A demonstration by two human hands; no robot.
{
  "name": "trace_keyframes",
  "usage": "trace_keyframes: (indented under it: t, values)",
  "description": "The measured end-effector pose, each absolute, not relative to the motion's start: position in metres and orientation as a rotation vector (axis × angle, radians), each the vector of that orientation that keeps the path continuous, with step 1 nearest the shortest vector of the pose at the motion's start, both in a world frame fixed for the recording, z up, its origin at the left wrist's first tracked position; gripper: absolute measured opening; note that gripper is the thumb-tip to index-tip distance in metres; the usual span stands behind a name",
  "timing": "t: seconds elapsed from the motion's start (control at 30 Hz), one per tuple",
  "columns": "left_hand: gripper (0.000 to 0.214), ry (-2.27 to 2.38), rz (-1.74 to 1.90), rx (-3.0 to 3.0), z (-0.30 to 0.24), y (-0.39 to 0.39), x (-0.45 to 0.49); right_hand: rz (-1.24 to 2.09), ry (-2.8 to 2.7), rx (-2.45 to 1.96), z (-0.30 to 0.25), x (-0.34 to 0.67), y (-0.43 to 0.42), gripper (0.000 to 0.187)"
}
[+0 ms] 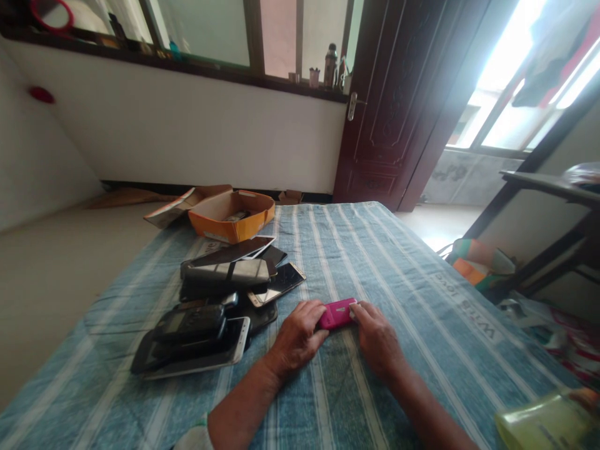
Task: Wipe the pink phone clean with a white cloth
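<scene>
A small bright pink mobile phone [338, 314] lies on the striped blue bedcover [422, 325], straight ahead of me. My left hand [297, 331] grips its left end, thumb along the near edge and fingers on the far side. At the phone's right end, my right hand [377, 337] is closed in a pinch with a small white piece [355, 306] under the fingertips, pressed against the phone. The white piece looks like cloth or tissue, mostly hidden by the fingers. Left of my hands is a pile of phones, including a gold-framed phone [277, 285] and a white-edged phone [206, 356].
Behind the pile stands an open orange cardboard box [232, 230] with something dark inside. A black handset [190, 322] tops the near part of the pile. A yellow-green translucent container [539, 422] is at the near right corner. A dark red door [394, 94] stands beyond the bed.
</scene>
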State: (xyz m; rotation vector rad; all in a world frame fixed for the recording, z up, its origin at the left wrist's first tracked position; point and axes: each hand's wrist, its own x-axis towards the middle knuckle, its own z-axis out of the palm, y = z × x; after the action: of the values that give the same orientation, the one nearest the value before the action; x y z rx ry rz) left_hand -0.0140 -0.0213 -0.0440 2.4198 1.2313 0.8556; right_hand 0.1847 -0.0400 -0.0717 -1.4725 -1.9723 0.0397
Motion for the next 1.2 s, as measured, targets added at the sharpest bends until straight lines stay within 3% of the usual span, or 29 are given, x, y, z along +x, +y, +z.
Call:
trace_keyframes:
  t: [0.27, 0.7, 1.2]
  values:
    - [0.008, 1.145, 0.885, 2.461, -0.041, -0.020, -0.015, -0.174, -1.969, -1.219, -0.070, 0.158, -0.055, 0.043]
    - [0.026, 1.233, 0.983, 2.497, -0.054, -0.012, -0.013, -0.381, -1.979, -1.176, -0.071, 0.162, -0.025, 0.044]
    - [0.033, 1.347, 0.982, 2.447, -0.050, -0.011, -0.012, 0.191, -1.598, -1.269, -0.066, 0.176, 0.011, 0.040]
